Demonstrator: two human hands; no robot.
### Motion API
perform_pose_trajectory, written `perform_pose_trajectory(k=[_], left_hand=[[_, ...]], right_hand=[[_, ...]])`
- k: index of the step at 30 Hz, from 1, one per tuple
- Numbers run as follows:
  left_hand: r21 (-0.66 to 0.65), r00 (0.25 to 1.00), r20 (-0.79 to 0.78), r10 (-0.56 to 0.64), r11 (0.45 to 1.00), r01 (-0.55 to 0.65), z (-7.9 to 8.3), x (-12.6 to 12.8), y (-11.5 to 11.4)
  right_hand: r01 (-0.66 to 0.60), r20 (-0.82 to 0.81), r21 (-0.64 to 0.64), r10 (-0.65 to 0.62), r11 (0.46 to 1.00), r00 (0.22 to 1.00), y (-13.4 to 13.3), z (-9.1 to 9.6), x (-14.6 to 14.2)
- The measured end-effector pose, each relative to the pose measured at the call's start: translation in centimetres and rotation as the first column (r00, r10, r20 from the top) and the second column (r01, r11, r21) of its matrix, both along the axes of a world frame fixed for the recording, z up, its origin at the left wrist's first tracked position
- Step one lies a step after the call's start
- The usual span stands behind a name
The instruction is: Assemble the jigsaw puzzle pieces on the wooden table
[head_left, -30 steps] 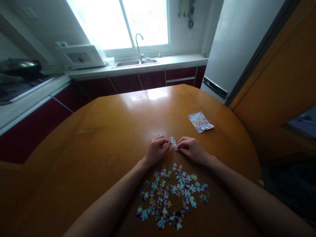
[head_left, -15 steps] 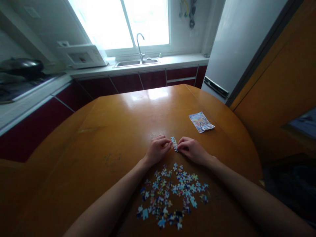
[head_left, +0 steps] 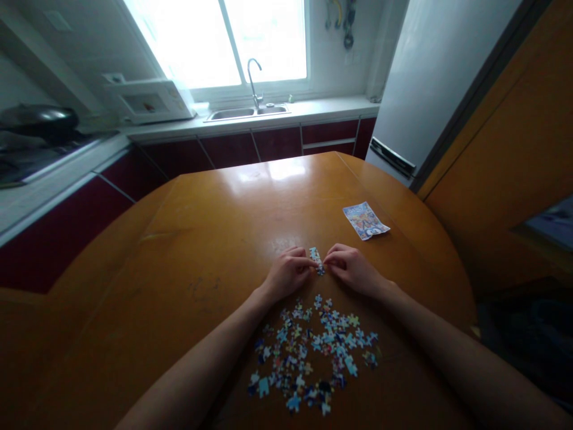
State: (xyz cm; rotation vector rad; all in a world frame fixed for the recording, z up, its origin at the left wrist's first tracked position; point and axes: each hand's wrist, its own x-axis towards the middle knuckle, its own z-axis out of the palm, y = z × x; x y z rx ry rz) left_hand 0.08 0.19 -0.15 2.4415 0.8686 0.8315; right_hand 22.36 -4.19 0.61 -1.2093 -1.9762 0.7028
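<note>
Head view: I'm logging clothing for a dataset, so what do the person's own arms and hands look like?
Both are bare. The left hand and right hand wear no gloves, and no ring, watch or bracelet shows. The left forearm and right forearm are uncovered to the picture's bottom edge; no sleeve is in view.

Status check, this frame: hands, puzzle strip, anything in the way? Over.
Left hand and right hand both pinch the puzzle strip. Loose pieces heaped nearer the body. Picture card off right, nothing blocking.

Left hand (head_left: pixel 289 276), right hand (head_left: pixel 353 270); curled, fingertips close
</note>
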Motion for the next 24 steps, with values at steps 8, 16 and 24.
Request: perform_pose_trajectory(k=[8,16,24], left_hand=[[0.039,0.994,-0.1,-0.038,0.998,0.042,0.15,0.07,-0.05],[0.057,0.99,-0.138,-0.04,0.997,0.049,0.09,0.11,0.0],[0.038,0.99,-0.13,-0.049,0.998,0.054,-0.19,0.1,0.11]], right_hand=[[-0.011,0.045,-0.041,0.012,0.999,0.999,-0.07,-0.09,0.27],[-0.069,0.126,-0.03,0.073,0.997,0.989,-0.21,-0.3,0.22],[-0.054,0.174,-0.02,0.057,0.998,0.983,-0.36,-0.1,0.03]])
